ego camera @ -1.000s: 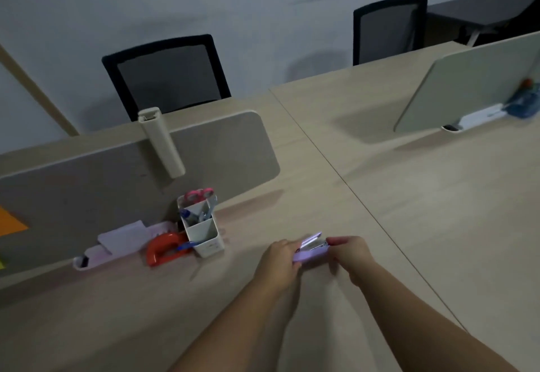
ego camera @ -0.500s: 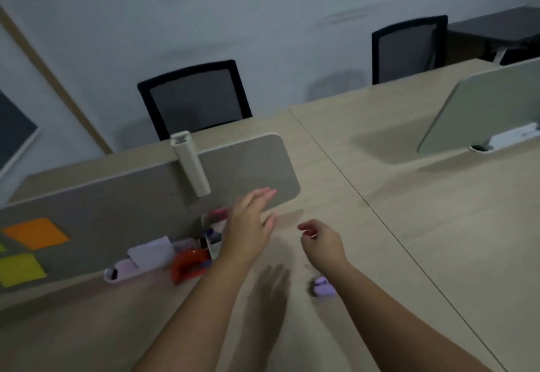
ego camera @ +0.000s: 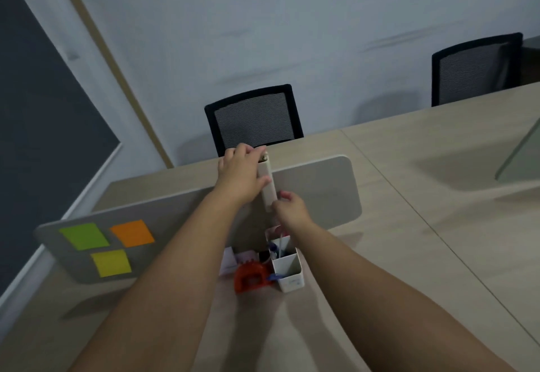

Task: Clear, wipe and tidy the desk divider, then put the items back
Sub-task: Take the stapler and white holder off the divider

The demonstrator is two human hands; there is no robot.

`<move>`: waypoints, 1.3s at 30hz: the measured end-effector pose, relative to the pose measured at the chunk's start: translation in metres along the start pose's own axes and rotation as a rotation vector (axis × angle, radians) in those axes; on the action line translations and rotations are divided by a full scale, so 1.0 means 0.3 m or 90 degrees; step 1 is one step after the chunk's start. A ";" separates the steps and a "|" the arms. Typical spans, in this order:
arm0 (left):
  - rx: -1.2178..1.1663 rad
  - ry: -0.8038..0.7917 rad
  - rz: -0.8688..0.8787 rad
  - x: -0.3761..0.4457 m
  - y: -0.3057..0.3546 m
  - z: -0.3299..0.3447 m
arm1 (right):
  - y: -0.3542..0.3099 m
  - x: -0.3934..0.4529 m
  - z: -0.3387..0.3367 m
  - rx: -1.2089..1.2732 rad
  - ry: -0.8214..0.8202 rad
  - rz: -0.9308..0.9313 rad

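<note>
White clip-on holder [ego camera: 268,187] at divider's [ego camera: 321,187] twelve o'clock edge: rigid, light; left hand [ego camera: 241,175] grasping top, right hand [ego camera: 289,211] pinching base.

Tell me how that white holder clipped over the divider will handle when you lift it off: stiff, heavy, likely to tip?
The white holder looks like a rigid, thin plastic tube, so it is probably stiff and light. It is tall and narrow, so it would likely tip if stood upright. The left hand grips its top and the right hand its bottom, which should keep it steady coming off the divider.
</note>
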State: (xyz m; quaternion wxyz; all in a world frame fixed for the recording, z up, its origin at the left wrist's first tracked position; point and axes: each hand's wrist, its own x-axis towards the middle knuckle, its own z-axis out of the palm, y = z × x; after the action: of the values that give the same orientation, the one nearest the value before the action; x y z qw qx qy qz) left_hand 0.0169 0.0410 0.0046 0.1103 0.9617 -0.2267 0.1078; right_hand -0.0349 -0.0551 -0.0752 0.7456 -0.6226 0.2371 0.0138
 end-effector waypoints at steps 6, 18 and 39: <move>-0.292 0.025 0.017 0.038 0.052 -0.093 | -0.082 0.008 -0.021 0.254 0.061 -0.021; -0.416 0.030 0.031 -0.332 0.355 0.141 | 0.052 -0.261 -0.567 0.362 0.309 -0.205; -0.366 -0.328 -0.069 -0.865 0.577 0.785 | 0.745 -0.539 -0.919 0.010 0.488 0.032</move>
State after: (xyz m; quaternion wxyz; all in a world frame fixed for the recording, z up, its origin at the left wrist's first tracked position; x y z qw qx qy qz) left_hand -0.2526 -0.0646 -0.2580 0.3200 0.8976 -0.2171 -0.2114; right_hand -0.3415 -0.2183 -0.2523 0.6069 -0.5712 0.5138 -0.2035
